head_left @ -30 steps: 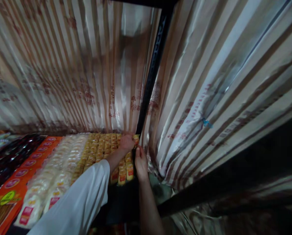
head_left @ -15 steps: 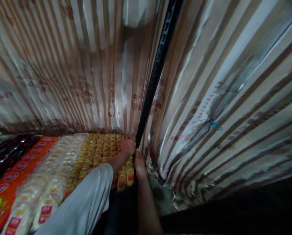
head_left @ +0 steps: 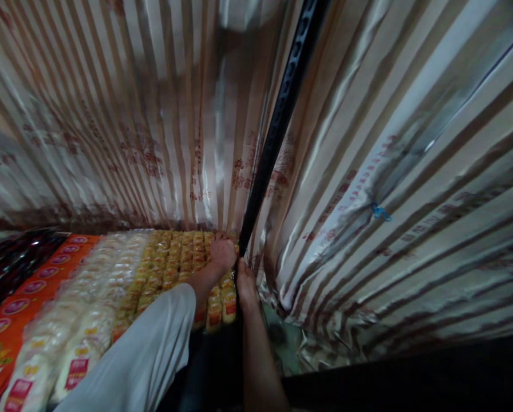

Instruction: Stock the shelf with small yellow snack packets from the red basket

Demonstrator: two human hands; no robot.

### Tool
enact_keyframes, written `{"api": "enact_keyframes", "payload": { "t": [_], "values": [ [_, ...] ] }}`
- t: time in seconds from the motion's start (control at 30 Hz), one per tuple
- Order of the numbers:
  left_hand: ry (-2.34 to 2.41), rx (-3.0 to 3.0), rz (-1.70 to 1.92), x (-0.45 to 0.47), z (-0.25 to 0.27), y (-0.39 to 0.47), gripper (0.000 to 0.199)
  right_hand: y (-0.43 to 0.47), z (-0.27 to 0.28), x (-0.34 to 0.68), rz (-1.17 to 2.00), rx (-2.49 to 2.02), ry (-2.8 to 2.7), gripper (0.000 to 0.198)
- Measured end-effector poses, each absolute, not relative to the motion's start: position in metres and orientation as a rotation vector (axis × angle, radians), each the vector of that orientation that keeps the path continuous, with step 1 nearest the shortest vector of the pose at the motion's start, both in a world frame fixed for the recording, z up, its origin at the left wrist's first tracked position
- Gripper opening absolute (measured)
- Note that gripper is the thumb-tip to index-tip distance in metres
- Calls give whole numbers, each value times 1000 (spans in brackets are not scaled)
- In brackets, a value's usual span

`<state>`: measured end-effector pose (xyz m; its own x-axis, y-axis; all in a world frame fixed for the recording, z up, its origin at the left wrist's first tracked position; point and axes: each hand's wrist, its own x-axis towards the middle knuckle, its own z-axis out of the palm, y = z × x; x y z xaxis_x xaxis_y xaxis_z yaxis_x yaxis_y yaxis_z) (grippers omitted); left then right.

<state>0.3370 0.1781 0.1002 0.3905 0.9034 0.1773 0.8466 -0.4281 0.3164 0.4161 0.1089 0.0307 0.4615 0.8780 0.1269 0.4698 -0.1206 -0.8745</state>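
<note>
Rows of small yellow-wrapped snack packs (head_left: 170,263) stand at the right end of the display. My left hand (head_left: 223,252) lies over the back of the rightmost rows, its fingers curled down among the packs. What is under those fingers is hidden. Beside the foot of the black slotted post (head_left: 269,149), my right hand (head_left: 246,281) reaches along the outer side of the rows. Its fingers look stretched out, pointing forward, though their tips are partly hidden. I see nothing held in it.
White-wrapped packs (head_left: 89,297) fill the rows to the left, then an orange printed box (head_left: 37,280) and dark glossy packs (head_left: 20,263). Striped plastic sheeting (head_left: 162,114) hangs behind and at the right, tied with a blue knot (head_left: 381,212).
The view has shifted slightly. My left hand stays over the back packs and my right hand beside the post, with little visible movement.
</note>
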Motion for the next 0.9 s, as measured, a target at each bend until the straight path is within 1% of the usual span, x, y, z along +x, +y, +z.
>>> {"api": "enact_keyframes", "payload": {
  "t": [0.1,0.2,0.37,0.57,0.63,0.73,0.83,0.9],
  "values": [
    [1569,2470,528,335,103,175,31,107,39,412,719,-1713,-1046,57],
    [1512,2494,645,331,107,167,31,108,43,410,671,-1631,-1005,57],
    [1415,2423,796,320,117,143,24,115,38,410,624,-1578,-1030,60],
    [1312,2192,992,294,126,81,27,96,44,406,618,-1584,-998,58],
    [1284,2073,1068,279,120,49,28,78,51,399,586,-1578,-917,55],
    [1265,1888,1128,248,101,-5,29,40,63,379,551,-1439,-836,52],
    [1314,1712,1079,212,70,-60,28,-16,71,348,552,-1332,-842,44],
    [1408,1603,957,186,45,-91,27,-57,68,325,573,-1336,-900,37]
  ]
}}
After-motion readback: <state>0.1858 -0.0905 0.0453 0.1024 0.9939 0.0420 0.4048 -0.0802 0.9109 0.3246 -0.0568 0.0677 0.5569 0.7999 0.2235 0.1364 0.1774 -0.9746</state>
